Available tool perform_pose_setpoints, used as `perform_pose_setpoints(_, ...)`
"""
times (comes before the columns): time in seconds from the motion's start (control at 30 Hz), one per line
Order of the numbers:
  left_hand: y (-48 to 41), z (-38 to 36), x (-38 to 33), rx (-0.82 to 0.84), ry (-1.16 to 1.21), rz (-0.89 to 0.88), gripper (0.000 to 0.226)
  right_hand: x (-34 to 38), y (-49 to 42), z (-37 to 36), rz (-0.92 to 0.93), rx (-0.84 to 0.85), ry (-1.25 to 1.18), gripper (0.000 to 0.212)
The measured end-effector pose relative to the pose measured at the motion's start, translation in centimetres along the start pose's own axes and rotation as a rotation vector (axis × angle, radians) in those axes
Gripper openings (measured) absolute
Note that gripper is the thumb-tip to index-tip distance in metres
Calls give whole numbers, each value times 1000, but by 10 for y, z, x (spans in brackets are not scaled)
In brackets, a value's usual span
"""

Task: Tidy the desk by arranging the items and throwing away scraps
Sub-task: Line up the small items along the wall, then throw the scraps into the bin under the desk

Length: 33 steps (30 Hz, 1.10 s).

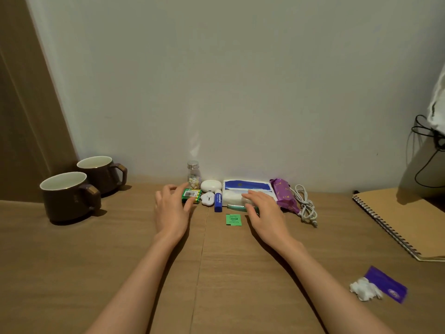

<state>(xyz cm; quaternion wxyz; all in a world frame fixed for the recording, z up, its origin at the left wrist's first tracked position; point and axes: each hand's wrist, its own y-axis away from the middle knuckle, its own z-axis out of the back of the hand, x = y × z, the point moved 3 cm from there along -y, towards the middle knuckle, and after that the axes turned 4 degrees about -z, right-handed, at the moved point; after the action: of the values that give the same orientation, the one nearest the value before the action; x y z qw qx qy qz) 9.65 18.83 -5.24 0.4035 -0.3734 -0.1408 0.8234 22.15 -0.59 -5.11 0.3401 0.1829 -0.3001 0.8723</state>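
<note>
Small items line the wall: a glass bottle [193, 175], a green battery pack [192, 194], a white case [211, 185], a blue lip balm tube [218, 201], a white and blue tissue pack [245, 189], a purple wrapped pack [284, 195] and a coiled white cable [305, 203]. My left hand [171, 208] hovers at the battery pack, fingers spread, touching its edge. My right hand [263, 209] lies flat on the tissue pack's front and covers a greenish tube [237, 207]. A green paper slip [233, 219] lies between my hands. A crumpled white tissue [364, 288] and a purple wrapper [387, 283] lie at the front right.
Two brown mugs [72, 196] stand at the back left. A spiral notebook [407, 220] lies at the right edge. Black cords [426, 150] hang on the right wall. The desk [120, 261] is covered in brown paper.
</note>
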Motion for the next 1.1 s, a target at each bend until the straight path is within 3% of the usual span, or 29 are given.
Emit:
perform_pose_setpoints(0.13,11,12,-36,-51,92,-194,32,4,1,36,-29,-101,-78,29)
perform_pose_setpoints(0.27,29,-3,-68,183,172,-356,32,0,13,78,-47,-127,-112,24)
perform_pose_setpoints(0.47,53,-32,-80,487,26,-404,31,-20,65,139,-95,-38,-6,21)
perform_pose_setpoints(0.67,65,-24,-94,492,50,-467,29,-52,122,171,-220,198,139,27)
perform_pose_setpoints(0.9,77,-15,-110,481,37,-451,23,-62,151,171,-297,309,164,46)
perform_pose_setpoints(1.1,83,-4,-113,519,102,-407,36,-58,154,155,-228,279,205,19)
